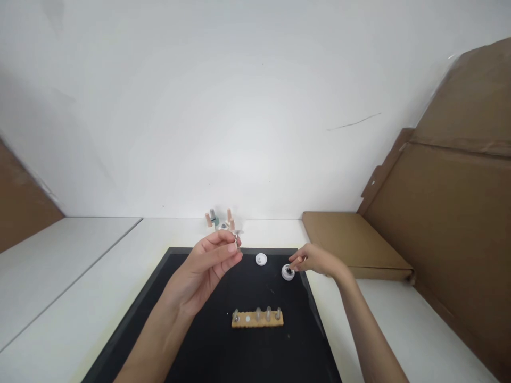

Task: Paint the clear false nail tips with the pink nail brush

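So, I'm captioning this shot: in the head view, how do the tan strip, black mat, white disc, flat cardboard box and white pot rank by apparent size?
1. Black mat
2. Flat cardboard box
3. Tan strip
White pot and white disc: too alike to rank, as the right hand partly covers the pot.

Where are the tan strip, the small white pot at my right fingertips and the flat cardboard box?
tan strip point(253, 323): head view, bare front part
small white pot point(287, 277): head view, near side wall
flat cardboard box point(353, 239): head view, middle of its top
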### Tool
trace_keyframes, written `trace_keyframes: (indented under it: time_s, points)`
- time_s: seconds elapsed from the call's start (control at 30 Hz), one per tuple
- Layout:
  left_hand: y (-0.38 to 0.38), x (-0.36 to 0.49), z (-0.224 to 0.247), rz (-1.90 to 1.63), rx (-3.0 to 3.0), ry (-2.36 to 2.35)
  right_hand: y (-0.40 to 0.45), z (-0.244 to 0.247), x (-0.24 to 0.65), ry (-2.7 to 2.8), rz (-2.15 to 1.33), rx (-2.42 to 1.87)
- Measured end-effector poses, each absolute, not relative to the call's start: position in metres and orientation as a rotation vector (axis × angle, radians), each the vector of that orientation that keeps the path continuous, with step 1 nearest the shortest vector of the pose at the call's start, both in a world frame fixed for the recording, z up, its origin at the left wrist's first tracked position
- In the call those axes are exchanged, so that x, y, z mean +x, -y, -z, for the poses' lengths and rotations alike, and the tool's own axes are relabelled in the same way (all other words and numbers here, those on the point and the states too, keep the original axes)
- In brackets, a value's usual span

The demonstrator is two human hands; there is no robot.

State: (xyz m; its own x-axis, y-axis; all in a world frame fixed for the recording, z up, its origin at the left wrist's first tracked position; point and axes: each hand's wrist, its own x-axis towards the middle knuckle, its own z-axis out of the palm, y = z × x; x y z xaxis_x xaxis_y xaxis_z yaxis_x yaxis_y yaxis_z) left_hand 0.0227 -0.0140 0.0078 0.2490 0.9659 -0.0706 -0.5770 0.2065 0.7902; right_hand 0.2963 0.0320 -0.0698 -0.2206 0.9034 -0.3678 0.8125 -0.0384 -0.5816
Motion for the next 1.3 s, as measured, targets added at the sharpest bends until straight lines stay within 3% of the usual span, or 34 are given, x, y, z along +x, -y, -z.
trace_keyframes:
  time_s: [0.63, 0.97, 1.3]
  points:
    - [0.017, 0.022, -0.005, -1.236, 0.828, -0.790, -0.029, 0.064, 0.299, 1.997, -1.076, -1.750]
    - [0.017, 0.023, -0.002, -1.216, 0.945, -0.823, 0.010, 0.014, 0.274, 1.595, -0.947, -1.252]
    - [0.023, 0.027, 0.011, -1.141, 1.081, -0.762, 0.041, -0.002, 0.249, 1.292, -0.823, -0.882]
